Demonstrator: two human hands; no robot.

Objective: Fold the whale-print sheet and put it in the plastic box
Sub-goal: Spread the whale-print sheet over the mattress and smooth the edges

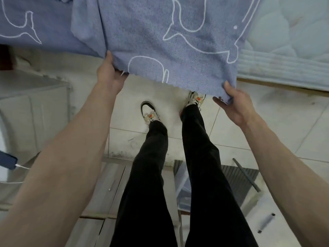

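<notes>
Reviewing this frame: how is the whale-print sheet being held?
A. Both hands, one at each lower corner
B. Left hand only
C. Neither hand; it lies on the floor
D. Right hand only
A: the left hand and right hand each grip a lower corner of the whale-print sheet, lifted above the floor.

We hold the sheet [160, 38] up by its lower edge, blue with white whale outlines. Our left hand [109, 73] pinches one corner, thumb on the near face; our right hand [233, 104] grips the other corner, cloth bunched between thumb and fingers. Below the hanging edge we see our black trousers [195, 166] and two pale shoes [148, 111] on the tiled floor [276, 122]. A quilted mattress [288, 41] lies at the upper right, and a translucent box [35, 104] stands at the left.
</notes>
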